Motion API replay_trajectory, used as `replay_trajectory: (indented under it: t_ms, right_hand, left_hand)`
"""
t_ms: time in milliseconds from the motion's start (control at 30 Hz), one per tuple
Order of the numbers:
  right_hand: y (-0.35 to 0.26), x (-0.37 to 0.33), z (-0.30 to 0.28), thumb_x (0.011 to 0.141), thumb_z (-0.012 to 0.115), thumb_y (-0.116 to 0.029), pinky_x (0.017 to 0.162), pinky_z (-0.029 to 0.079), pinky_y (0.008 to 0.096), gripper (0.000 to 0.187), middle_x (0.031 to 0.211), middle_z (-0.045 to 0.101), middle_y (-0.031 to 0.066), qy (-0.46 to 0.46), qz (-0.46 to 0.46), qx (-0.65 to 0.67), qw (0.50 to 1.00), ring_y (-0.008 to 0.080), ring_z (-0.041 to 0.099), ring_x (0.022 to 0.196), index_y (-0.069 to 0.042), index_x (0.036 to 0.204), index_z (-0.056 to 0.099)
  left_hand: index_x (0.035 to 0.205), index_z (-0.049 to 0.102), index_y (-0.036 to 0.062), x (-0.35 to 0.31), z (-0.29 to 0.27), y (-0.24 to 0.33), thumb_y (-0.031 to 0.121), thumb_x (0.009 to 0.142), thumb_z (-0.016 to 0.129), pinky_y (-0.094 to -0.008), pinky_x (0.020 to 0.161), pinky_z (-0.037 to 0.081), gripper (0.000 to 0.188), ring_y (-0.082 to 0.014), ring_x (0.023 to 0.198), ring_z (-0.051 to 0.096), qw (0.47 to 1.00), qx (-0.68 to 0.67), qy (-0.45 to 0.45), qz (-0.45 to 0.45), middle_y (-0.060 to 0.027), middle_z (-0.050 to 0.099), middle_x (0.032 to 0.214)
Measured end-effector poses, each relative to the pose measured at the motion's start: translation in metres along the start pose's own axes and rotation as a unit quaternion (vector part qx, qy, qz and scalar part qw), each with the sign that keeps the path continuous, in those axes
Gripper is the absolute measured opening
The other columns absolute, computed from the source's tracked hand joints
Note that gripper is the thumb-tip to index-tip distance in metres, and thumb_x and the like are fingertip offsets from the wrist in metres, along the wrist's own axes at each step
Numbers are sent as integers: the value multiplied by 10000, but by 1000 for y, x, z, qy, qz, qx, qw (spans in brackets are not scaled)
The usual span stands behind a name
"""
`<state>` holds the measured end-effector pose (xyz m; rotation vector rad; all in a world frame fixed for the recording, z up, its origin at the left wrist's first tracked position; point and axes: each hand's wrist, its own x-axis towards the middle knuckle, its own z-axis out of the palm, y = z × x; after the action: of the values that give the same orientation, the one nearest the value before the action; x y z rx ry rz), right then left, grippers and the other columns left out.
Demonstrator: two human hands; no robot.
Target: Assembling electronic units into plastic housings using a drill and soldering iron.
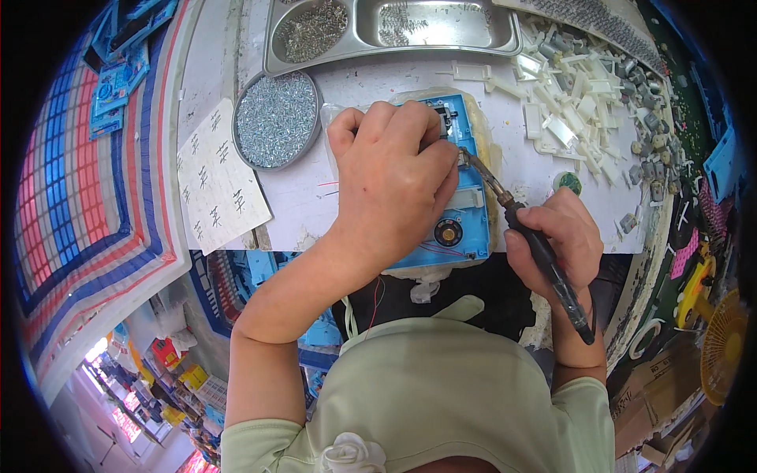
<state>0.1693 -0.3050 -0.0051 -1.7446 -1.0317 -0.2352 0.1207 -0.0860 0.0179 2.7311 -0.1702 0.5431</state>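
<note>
A blue plastic casing lies in front of me on a pale pad, holding a round black speaker, a white plastic piece and thin wires. My left hand is over its left part, fingers curled and pressed together inside it. Whatever they pinch is hidden behind the knuckles. In my right hand is a soldering iron with a black handle, gripped like a pen. Its tip reaches a small metal part by my left fingertips; I cannot tell if they touch. Fine red and dark wire ends stick out left of my left hand.
Behind stands a metal tray with small springs. A round dish of tiny metal pieces and a handwritten sheet lie left. White plastic parts and grey motors are heaped right, near a green round item.
</note>
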Motion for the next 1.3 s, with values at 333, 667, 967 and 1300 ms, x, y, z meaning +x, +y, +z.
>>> replay_trajectory:
  t_ms: [333,667,967,1300]
  right_hand:
    - [0,-16,-1,754,816,-22,512,364,332,314,655,549,53,22,-16,-12,1000,221,483,538,-25,1027,661]
    - [-5,-16,-13,753,797,-9,521,381,330,298,648,551,63,31,-4,-6,999,227,485,545,-16,1018,661]
    - [-7,-15,-21,746,795,-2,518,371,325,318,646,560,63,32,-9,-11,999,226,484,543,-12,1031,654]
    - [-10,-12,-21,774,789,-20,517,364,319,280,644,565,62,29,4,-21,999,216,479,544,-9,1021,657]
  left_hand:
    - [802,710,149,-1,2,0,94,686,799,-413,842,328,156,-215,852,548,1000,3,12,5,2,555,900]
    - [799,704,146,0,1,2,95,696,794,-425,848,327,146,-216,849,543,1000,10,8,3,-2,545,890]
    - [806,707,138,1,-1,3,99,700,795,-430,845,326,143,-216,846,540,1000,12,-3,4,-8,542,881]
    - [815,711,127,0,1,0,99,709,791,-429,852,321,136,-215,840,543,1000,10,1,12,-13,545,877]
